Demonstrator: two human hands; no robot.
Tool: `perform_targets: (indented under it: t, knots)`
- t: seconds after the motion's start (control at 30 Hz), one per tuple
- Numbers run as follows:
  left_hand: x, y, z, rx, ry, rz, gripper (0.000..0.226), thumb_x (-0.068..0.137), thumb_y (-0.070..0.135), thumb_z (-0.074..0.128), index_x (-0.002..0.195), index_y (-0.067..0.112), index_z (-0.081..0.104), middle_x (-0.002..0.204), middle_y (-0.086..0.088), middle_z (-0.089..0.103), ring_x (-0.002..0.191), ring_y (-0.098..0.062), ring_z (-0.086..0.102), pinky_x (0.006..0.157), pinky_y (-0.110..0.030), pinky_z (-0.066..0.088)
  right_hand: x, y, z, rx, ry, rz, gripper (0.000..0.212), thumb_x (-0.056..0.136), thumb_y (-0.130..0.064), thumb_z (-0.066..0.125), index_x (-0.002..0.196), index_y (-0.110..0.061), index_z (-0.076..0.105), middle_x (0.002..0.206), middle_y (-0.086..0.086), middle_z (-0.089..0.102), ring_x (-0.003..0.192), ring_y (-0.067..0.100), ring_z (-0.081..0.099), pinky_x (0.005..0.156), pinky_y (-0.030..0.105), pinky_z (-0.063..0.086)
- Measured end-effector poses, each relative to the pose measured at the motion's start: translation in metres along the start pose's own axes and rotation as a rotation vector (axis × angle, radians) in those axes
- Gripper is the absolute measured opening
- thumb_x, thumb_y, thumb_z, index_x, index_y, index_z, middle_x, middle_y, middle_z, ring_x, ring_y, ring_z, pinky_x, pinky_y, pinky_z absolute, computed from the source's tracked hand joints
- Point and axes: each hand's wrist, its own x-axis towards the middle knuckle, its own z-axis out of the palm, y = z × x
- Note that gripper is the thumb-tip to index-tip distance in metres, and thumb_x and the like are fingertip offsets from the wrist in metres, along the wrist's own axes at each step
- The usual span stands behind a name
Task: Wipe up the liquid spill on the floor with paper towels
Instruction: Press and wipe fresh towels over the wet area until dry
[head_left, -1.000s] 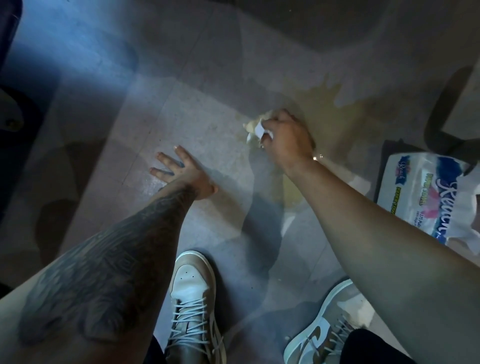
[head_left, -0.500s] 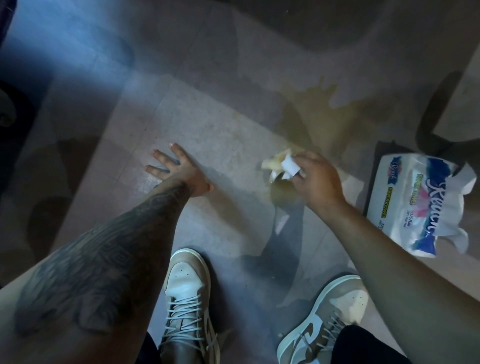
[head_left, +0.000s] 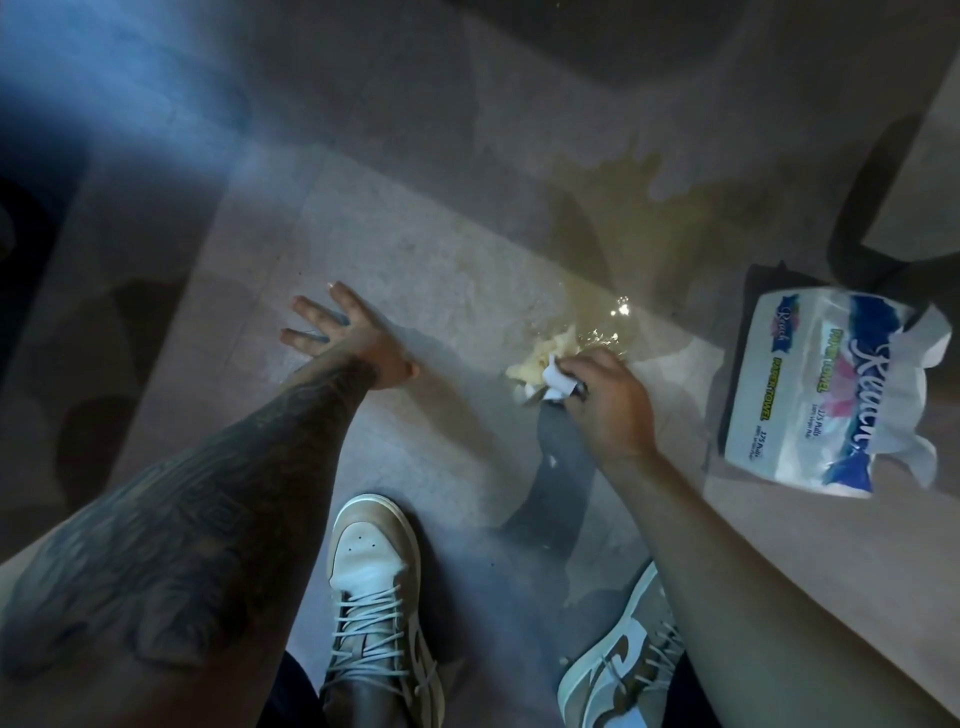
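A yellowish liquid spill (head_left: 639, 228) spreads over the grey tiled floor, with a wet glint near its lower edge. My right hand (head_left: 608, 405) is closed on a crumpled paper towel wad (head_left: 545, 366), partly soaked yellow, pressed on the floor at the spill's near edge. My left hand (head_left: 343, 338) lies flat on the floor to the left, fingers spread, holding nothing. A pack of paper towels (head_left: 826, 389) in white and blue wrapping lies on the floor to the right, a sheet sticking out of its torn end.
My two sneakers (head_left: 374, 587) (head_left: 628, 660) stand on the floor near the bottom. A dark chair leg or base (head_left: 857, 228) curves at the upper right behind the pack. Dark shapes sit at the far left.
My right hand has dragged the towel wad from the middle of the spill back toward me to its near edge. The left hand has stayed planted.
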Motion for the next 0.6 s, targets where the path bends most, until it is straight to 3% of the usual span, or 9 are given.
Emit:
perform_targets:
  t: [0.07, 0.2, 0.47, 0.6]
  knots:
    - [0.000, 0.002, -0.001, -0.046, 0.033, -0.027, 0.129, 0.065, 0.092, 0.044, 0.154, 0.025, -0.019, 0.159, -0.021, -0.028, 0.144, -0.054, -0.019, 0.117, -0.066, 0.000, 0.018, 0.003, -0.010, -0.023, 0.046, 0.026, 0.035, 0.070, -0.006, 0.069, 0.104, -0.014, 0.075, 0.106, 0.006, 0.068, 0.097, 0.029, 0.065, 0.077, 0.028, 0.047]
    - [-0.004, 0.001, -0.004, 0.029, -0.018, -0.003, 0.133, 0.073, 0.059, 0.076, 0.153, 0.023, -0.024, 0.157, -0.022, -0.032, 0.142, -0.056, -0.019, 0.116, -0.069, 0.005, 0.050, -0.001, -0.023, -0.084, 0.015, -0.001, 0.038, 0.073, -0.008, 0.073, 0.110, -0.016, 0.073, 0.111, 0.007, 0.068, 0.099, 0.030, 0.064, 0.078, 0.028, 0.045]
    - [0.000, 0.001, -0.001, 0.059, 0.032, -0.040, 0.135, 0.070, 0.058, 0.080, 0.154, 0.022, -0.020, 0.159, -0.022, -0.026, 0.144, -0.055, -0.014, 0.117, -0.066, 0.007, 0.030, -0.003, -0.032, -0.031, 0.197, 0.144, 0.031, 0.080, -0.012, 0.069, 0.110, -0.021, 0.070, 0.117, -0.003, 0.061, 0.092, 0.021, 0.063, 0.071, 0.023, 0.039]
    - [-0.001, 0.002, 0.000, 0.093, 0.087, 0.004, 0.138, 0.066, 0.048, 0.087, 0.156, 0.015, -0.012, 0.160, -0.025, -0.016, 0.146, -0.052, -0.005, 0.116, -0.067, 0.007, 0.026, 0.005, -0.028, 0.007, 0.151, 0.288, 0.035, 0.082, -0.007, 0.067, 0.114, -0.022, 0.072, 0.121, -0.004, 0.062, 0.100, 0.021, 0.064, 0.075, 0.019, 0.036]
